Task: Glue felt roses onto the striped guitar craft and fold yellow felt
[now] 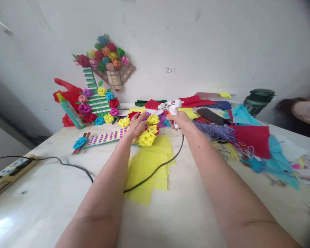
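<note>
My right hand (182, 120) is wrapped around the handle of a white hot glue gun (174, 106), held upright above the back of the table with its nozzle pointing left. A black cord (158, 168) runs down from it. My left hand (137, 125) reaches over a guitar-shaped paper craft (107, 138), fingers stretched out and apart, touching a red paper flower (133, 114). Several yellow paper flowers (147, 137) stand beside this hand, on the body of the craft. A blue paper flower (80, 142) sits at the end of its neck. My left fingertips are partly hidden among the petals.
Yellow paper sheets (144, 168) lie under the cord. At left are a power strip (12, 170), a green glue bottle (71, 111) and a finished green guitar craft (99, 101). Purple shredded strands (214, 132), a phone (210, 116) and red paper (253, 139) crowd the right.
</note>
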The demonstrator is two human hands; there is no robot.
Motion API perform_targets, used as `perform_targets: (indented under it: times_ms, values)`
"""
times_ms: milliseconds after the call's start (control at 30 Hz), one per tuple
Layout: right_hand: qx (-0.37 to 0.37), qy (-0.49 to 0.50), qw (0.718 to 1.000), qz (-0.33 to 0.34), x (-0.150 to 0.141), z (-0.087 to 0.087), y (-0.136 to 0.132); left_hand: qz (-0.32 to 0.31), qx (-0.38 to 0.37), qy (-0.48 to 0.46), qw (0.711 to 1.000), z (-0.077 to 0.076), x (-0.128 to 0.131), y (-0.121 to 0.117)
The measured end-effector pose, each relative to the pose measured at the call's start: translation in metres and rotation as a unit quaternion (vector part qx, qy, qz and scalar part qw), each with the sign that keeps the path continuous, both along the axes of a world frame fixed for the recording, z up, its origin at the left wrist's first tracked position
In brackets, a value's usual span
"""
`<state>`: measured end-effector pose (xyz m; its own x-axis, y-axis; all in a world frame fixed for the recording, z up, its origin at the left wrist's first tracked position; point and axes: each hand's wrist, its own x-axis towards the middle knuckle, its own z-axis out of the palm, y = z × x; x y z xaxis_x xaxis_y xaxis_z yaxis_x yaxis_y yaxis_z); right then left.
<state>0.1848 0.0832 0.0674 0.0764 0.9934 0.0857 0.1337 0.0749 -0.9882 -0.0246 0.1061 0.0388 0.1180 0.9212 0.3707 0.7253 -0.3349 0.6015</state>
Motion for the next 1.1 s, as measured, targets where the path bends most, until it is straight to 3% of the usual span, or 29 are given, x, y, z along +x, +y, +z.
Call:
perform_targets:
  times_ms: [267,733,933,1100]
  values:
    - [-0.043,-0.037,0.998,0.022,0.002,0.004,-0.005,-0.006,-0.039,0.109,0.993,0.005,0.007,-0.01]
    - [-0.034,-0.031,0.999,-0.025,-0.003,0.002,-0.001,0.001,-0.035,0.109,0.993,0.005,0.004,-0.007]
    - [-0.07,0.074,0.991,-0.082,-0.011,-0.008,0.003,-0.02,-0.031,0.063,0.997,0.006,0.001,-0.004]
    - [-0.097,0.141,0.981,-0.086,-0.02,-0.018,0.002,-0.017,-0.045,-0.09,0.995,0.014,-0.002,-0.01]
